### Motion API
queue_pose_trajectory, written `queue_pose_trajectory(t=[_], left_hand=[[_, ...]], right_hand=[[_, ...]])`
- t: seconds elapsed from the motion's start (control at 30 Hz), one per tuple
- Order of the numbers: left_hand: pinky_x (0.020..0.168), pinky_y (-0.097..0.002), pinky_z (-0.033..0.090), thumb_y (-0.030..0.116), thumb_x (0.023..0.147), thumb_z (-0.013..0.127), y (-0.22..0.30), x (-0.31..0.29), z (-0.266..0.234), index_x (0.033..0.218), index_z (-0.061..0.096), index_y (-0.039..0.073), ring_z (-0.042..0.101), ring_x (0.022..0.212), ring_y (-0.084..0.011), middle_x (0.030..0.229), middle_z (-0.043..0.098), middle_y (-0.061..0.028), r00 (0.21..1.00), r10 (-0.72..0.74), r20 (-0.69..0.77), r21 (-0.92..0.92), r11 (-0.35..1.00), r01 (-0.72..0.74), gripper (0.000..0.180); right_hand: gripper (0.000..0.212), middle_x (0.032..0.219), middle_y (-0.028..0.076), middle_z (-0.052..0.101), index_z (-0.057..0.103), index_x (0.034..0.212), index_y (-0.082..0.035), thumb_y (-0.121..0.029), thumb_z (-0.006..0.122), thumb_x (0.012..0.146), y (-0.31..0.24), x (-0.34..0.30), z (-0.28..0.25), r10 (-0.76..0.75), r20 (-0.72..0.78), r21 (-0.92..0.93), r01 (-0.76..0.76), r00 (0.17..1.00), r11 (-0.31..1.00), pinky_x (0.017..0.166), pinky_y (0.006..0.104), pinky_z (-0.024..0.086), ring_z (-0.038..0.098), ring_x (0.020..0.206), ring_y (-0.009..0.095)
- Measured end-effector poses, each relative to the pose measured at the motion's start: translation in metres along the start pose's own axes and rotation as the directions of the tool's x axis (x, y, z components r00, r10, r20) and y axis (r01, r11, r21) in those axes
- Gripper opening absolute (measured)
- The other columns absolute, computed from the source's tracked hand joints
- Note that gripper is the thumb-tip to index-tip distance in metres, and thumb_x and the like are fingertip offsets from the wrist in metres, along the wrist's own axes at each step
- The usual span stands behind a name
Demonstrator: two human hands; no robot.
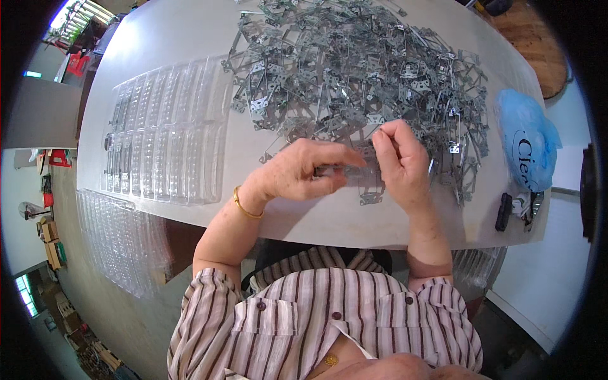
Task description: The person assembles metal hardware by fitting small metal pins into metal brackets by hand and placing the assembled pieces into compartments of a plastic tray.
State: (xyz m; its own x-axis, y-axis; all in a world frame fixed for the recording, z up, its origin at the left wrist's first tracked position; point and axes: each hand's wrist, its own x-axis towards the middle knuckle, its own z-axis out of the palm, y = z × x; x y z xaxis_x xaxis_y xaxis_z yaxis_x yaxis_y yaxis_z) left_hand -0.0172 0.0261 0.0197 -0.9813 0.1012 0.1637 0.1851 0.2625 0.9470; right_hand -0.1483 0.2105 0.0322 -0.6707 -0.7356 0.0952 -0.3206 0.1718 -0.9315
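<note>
A big heap of thin silvery metal brackets point(354, 69) covers the far middle of the pale table point(304, 225). My left hand point(301, 170) is at the near edge of the heap, its fingers and thumb curled around grey metal brackets that show partly between them. To its right, my right hand point(404, 163) is raised with thumb and index finger pinched together. A thin metal piece shows at those fingertips; its full shape is hard to make out. Just below and between the hands, a loose metal bracket point(370, 197) lies on the table.
Clear plastic trays point(164, 136) with slots lie on the left; metal pieces sit in their leftmost slots. More clear trays point(120, 234) are stacked lower, beyond the table's left edge. At the right are a blue plastic bag point(529, 142) and a small black object point(503, 212).
</note>
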Motion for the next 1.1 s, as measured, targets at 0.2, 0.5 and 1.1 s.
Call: queue_pose_trajectory(t=[0.2, 0.5, 1.1], left_hand=[[0.057, -0.0221, 0.043, 0.017, 0.094, 0.064, -0.004, -0.002, -0.002, 0.126, 0.062, 0.003, 0.061, 0.078, -0.0114, 0.096, 0.068, -0.005, 0.981, -0.123, -0.148, -0.385, 0.921, 0.058, 0.036], [0.049, -0.0169, 0.034, 0.025, 0.096, 0.064, -0.01, -0.001, -0.004, 0.13, 0.057, 0.002, 0.063, 0.084, -0.0132, 0.094, 0.062, -0.002, 0.934, -0.315, -0.169, -0.766, 0.639, 0.077, 0.041], [0.073, -0.0226, 0.047, 0.017, 0.096, 0.064, -0.007, -0.004, -0.001, 0.129, 0.057, -0.002, 0.058, 0.091, -0.0089, 0.108, 0.063, -0.0054, 0.961, -0.132, -0.243, -0.355, 0.934, 0.038, 0.038]], right_hand=[[0.011, 0.068, -0.003, 0.054, 0.059, 0.097, -0.006, -0.014, 0.059, 0.104, 0.006, 0.006, -0.014, -0.072, -0.174, 0.131, 0.096, 0.982, 0.987, 0.051, 0.0213, 0.035, 0.043, 0.059, 0.001], [0.007, 0.074, -0.004, 0.054, 0.058, 0.106, -0.006, -0.013, 0.059, 0.104, -0.003, -0.001, 0.001, 0.057, 0.091, 0.278, -0.081, 0.994, 0.957, 0.057, 0.0199, 0.042, 0.05, 0.064, 0.003], [0.012, 0.075, 0.0, 0.058, 0.056, 0.11, -0.002, -0.012, 0.056, 0.105, -0.009, -0.004, 0.001, 0.185, 0.151, 0.235, -0.217, 0.971, 0.948, 0.052, 0.0211, 0.042, 0.051, 0.059, 0.004]])
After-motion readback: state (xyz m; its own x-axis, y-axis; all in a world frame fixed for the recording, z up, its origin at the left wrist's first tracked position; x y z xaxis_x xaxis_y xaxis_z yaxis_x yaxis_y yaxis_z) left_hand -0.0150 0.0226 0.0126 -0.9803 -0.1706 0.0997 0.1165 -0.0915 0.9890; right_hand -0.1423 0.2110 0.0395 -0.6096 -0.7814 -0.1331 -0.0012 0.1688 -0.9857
